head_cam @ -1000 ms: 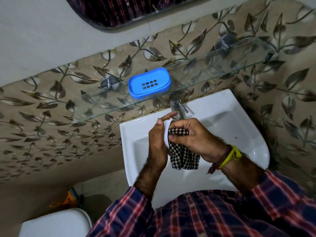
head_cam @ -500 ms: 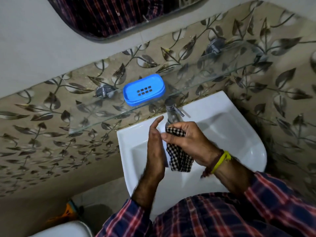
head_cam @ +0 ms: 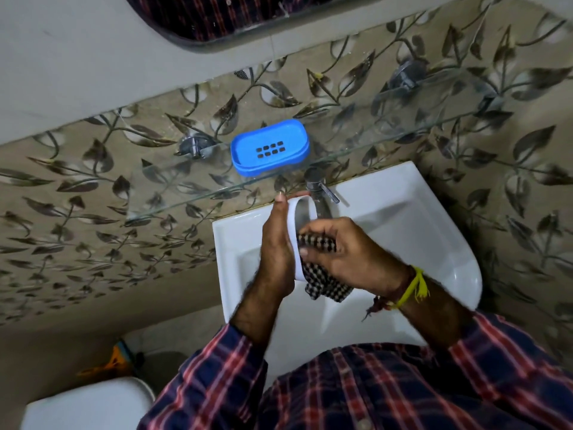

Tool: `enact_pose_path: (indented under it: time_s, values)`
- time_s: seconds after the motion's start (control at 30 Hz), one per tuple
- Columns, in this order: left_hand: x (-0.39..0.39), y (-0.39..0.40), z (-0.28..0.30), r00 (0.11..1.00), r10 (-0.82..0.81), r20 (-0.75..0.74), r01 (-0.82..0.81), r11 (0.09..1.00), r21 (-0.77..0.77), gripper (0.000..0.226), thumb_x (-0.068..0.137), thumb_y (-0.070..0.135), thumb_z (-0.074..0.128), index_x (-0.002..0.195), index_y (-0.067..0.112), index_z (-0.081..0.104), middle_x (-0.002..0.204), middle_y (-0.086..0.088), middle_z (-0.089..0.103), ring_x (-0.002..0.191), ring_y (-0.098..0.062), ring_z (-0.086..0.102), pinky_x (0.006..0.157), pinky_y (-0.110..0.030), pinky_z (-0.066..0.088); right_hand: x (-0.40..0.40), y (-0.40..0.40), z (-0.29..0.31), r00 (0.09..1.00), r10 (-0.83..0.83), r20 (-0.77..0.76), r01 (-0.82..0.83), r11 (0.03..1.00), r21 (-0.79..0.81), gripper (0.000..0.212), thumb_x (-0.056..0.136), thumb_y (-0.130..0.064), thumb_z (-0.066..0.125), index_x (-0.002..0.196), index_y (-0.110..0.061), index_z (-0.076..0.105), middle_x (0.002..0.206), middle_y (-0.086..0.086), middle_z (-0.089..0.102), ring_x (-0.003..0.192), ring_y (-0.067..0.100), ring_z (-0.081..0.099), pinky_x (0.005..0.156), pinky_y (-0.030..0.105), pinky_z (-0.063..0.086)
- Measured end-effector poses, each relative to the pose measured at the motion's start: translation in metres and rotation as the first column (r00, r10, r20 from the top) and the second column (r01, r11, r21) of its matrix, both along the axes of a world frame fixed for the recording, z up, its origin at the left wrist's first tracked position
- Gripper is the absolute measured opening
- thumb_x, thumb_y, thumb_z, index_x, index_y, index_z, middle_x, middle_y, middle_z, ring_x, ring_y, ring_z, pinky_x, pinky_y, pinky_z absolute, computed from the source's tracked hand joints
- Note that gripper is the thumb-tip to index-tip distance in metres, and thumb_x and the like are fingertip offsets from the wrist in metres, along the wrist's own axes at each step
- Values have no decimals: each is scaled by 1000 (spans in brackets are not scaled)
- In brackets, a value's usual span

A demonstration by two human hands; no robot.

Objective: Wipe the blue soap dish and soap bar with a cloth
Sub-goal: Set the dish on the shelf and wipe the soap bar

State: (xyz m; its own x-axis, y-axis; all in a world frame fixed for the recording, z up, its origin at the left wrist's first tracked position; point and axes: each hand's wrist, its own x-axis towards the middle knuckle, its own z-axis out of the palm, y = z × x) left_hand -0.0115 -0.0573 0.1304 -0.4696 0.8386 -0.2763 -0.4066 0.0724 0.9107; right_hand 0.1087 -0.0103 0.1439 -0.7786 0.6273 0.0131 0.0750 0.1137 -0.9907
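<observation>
The left hand (head_cam: pixel 276 252) held a white oval soap bar (head_cam: pixel 294 240) while the right hand (head_cam: pixel 344 256) pressed a checked black-and-white cloth (head_cam: pixel 322 280) against it.

white sink (head_cam: pixel 403 218), tap (head_cam: pixel 316 184), glass shelf (head_cam: pixel 186 187)

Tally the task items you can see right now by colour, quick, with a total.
Blue: 1, the soap dish on the glass shelf.
White: 1, the soap bar in the left hand.
Black-and-white check: 1, the cloth in the right hand.
Total: 3
</observation>
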Motion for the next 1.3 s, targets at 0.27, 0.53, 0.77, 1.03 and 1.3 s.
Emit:
enact_pose_path:
  time_s: [0.27,0.53,0.77,1.03,1.3]
  values:
    - [6,-5,-6,999,-16,41,19,996,-92,77,78,81,57,118,18,75,119,-21,73,112,-35,70,96,-49,57,0,-5,-3,992,-8,125,-18,979,201,11,82,6,68,83,-4,71,81,3,68,81,10,64,77,20,51]
    - [-6,-5,-7,991,112,76,-99,982,-158,51,85,63,64,108,19,75,115,-15,73,111,-36,69,101,-55,53,5,-19,0,909,36,415,-290,770,569,23,77,0,61,80,-22,67,86,-5,56,89,21,53,70,44,51]
    - [-5,-2,-3,992,109,62,-86,951,-296,50,79,73,62,87,26,79,86,-10,79,80,-32,77,83,-49,60,12,-22,-6,875,-122,468,-367,464,806,38,77,-6,38,75,-25,71,80,-1,58,82,28,58,55,33,33]
    - [-7,-7,-1,980,113,166,-72,969,-235,75,83,73,58,123,10,68,112,-15,71,105,-34,69,101,-50,52,6,-26,-14,876,-283,391,-181,557,810,35,79,-13,40,82,-23,74,86,1,64,85,30,62,59,33,42]
    - [10,-9,-11,963,3,271,11,999,-50,63,99,60,42,124,10,71,120,-13,74,114,-27,69,87,-33,57,-24,-5,13,755,-642,134,449,655,608,11,73,-19,74,84,-17,74,86,5,74,81,30,68,68,34,54]
